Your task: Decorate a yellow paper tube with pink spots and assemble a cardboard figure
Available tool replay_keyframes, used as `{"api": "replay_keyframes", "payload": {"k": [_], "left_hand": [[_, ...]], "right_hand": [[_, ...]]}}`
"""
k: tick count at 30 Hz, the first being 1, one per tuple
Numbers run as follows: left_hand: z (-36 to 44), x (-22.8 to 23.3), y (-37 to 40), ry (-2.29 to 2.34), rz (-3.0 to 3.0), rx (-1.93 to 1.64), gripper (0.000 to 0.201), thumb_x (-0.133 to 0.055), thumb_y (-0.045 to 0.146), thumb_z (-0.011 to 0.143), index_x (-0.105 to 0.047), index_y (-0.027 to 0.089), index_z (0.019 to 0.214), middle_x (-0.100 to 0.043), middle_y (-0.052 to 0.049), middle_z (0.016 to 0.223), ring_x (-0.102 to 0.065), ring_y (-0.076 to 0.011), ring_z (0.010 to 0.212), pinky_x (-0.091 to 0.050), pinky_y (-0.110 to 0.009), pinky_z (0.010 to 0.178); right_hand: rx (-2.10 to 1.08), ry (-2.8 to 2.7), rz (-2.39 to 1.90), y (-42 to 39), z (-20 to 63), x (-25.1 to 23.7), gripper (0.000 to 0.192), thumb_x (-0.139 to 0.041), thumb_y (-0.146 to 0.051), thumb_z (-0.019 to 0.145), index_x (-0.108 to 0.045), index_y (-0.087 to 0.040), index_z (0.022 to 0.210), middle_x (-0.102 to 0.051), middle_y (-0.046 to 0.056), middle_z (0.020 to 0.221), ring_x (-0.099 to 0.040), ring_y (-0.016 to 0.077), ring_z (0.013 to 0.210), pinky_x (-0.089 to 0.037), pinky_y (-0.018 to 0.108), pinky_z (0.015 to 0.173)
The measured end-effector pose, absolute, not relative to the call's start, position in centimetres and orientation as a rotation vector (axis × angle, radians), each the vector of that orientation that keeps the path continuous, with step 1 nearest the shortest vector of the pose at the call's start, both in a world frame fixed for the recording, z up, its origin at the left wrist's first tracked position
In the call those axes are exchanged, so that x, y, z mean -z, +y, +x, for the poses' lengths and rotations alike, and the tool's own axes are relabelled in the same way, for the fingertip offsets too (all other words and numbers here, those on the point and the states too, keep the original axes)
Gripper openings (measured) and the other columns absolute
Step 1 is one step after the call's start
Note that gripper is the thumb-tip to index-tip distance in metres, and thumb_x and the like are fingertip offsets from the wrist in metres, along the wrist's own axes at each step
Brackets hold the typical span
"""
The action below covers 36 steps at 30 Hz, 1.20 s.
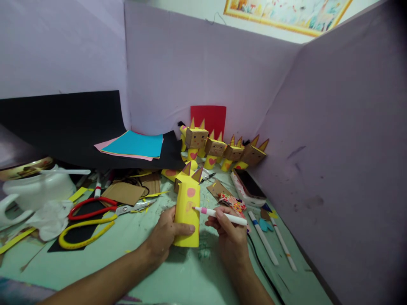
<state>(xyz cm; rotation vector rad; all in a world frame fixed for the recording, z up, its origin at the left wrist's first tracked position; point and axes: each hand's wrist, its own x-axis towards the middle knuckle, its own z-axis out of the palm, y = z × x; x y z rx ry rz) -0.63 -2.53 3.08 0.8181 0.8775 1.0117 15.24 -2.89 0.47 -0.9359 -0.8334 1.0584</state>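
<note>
My left hand grips a yellow paper figure with pointed cardboard ears, the thumb pressed across its lower front. A pink spot and a fainter orange-pink patch mark the yellow surface. Between the fingers of my right hand is a white felt-tip marker with a pink band. Its tip is at the fainter patch; whether it touches the paper I cannot tell. Behind stand several similar yellow figures with cardboard heads, some bearing red hearts.
Red-and-yellow scissors, cardboard pieces and a white pitcher lie left. Coloured paper sheets rest on black card. Right are a phone, loose markers and a black cable. Lilac panels enclose the table.
</note>
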Motion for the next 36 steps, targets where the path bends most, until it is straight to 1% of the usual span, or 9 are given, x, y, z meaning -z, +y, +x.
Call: {"api": "replay_keyframes", "payload": {"k": [3, 7, 11, 15, 19, 23, 26, 31, 36], "left_hand": [[-0.61, -3.04, -2.5, 0.874, 0.822, -1.008, 0.045, -0.074, 0.017, 0.045, -0.061, 0.012, 0.088, -0.067, -0.002, 0.067, -0.058, -0.016, 0.058, -0.044, -0.025, 0.052], [-0.67, -3.1, -2.54, 0.895, 0.829, -1.002, 0.044, -0.073, 0.017, 0.044, -0.062, 0.012, 0.086, -0.067, -0.002, 0.066, -0.057, -0.0155, 0.057, -0.043, -0.025, 0.05], [-0.66, -3.09, -2.65, 0.901, 0.844, -0.986, 0.045, -0.072, 0.017, 0.046, -0.062, 0.012, 0.089, -0.067, -0.003, 0.068, -0.057, -0.0154, 0.058, -0.044, -0.025, 0.051], [-0.63, -3.02, -2.62, 0.888, 0.848, -0.996, 0.045, -0.073, 0.017, 0.046, -0.062, 0.012, 0.089, -0.067, -0.002, 0.068, -0.057, -0.0149, 0.058, -0.044, -0.024, 0.051], [-0.61, -2.99, -2.51, 0.9, 0.849, -0.975, 0.045, -0.072, 0.017, 0.047, -0.061, 0.012, 0.09, -0.067, -0.003, 0.07, -0.057, -0.0155, 0.059, -0.044, -0.025, 0.052], [-0.63, -3.06, -2.52, 0.902, 0.857, -0.967, 0.046, -0.072, 0.018, 0.047, -0.06, 0.012, 0.09, -0.067, -0.003, 0.071, -0.057, -0.0157, 0.061, -0.044, -0.025, 0.053], [-0.65, -3.07, -2.62, 0.888, 0.862, -0.955, 0.046, -0.072, 0.018, 0.048, -0.06, 0.012, 0.091, -0.066, -0.002, 0.07, -0.057, -0.0153, 0.061, -0.044, -0.025, 0.053], [-0.63, -3.06, -2.63, 0.884, 0.893, -0.944, 0.045, -0.071, 0.018, 0.049, -0.06, 0.011, 0.092, -0.066, -0.003, 0.07, -0.056, -0.0152, 0.06, -0.044, -0.025, 0.053], [-0.58, -3.01, -2.51, 0.913, 0.895, -0.958, 0.046, -0.072, 0.019, 0.047, -0.06, 0.011, 0.091, -0.065, -0.002, 0.069, -0.056, -0.0149, 0.059, -0.043, -0.025, 0.052]], "right_hand": [[-1.065, -0.81, -0.932, -2.76, 15.22, -0.37, 0.031, -0.079, -0.041, 0.063, -0.07, -0.015, 0.076, -0.069, 0.003, 0.059, -0.065, 0.018, 0.054, -0.054, 0.031, 0.055], [-1.061, -0.85, -0.942, -2.76, 15.32, -0.2, 0.03, -0.079, -0.042, 0.063, -0.07, -0.015, 0.07, -0.066, 0.002, 0.054, -0.062, 0.0167, 0.049, -0.052, 0.029, 0.051], [-0.998, -0.833, -0.961, -2.89, 15.36, -0.26, 0.03, -0.078, -0.042, 0.064, -0.07, -0.014, 0.074, -0.068, 0.003, 0.057, -0.063, 0.0183, 0.052, -0.052, 0.032, 0.053], [-1.02, -0.85, -0.961, -3.03, 15.28, -0.47, 0.029, -0.078, -0.041, 0.063, -0.069, -0.015, 0.07, -0.066, 0.002, 0.054, -0.062, 0.0172, 0.05, -0.051, 0.03, 0.052], [-0.967, -0.88, -0.985, -3.14, 15.35, -0.65, 0.027, -0.076, -0.041, 0.067, -0.07, -0.015, 0.076, -0.068, 0.002, 0.059, -0.064, 0.0179, 0.055, -0.051, 0.03, 0.055], [-0.981, -0.939, -0.992, -3.1, 15.55, -0.65, 0.028, -0.076, -0.042, 0.066, -0.069, -0.015, 0.07, -0.067, 0.002, 0.055, -0.062, 0.0168, 0.05, -0.048, 0.028, 0.052], [-0.95, -0.885, -0.992, -3.03, 15.57, -0.68, 0.029, -0.075, -0.043, 0.067, -0.069, -0.015, 0.076, -0.067, 0.002, 0.057, -0.063, 0.0179, 0.054, -0.05, 0.03, 0.055], [-0.95, -0.973, -0.992, -3.12, 15.63, -0.83, 0.028, -0.073, -0.042, 0.069, -0.067, -0.015, 0.072, -0.066, 0.002, 0.055, -0.061, 0.0162, 0.051, -0.047, 0.027, 0.052], [-0.85, -1.022, -0.999, -3.27, 15.72, -0.67, 0.025, -0.072, -0.041, 0.072, -0.069, -0.016, 0.076, -0.067, 0.002, 0.058, -0.062, 0.0164, 0.054, -0.047, 0.027, 0.053]]}}
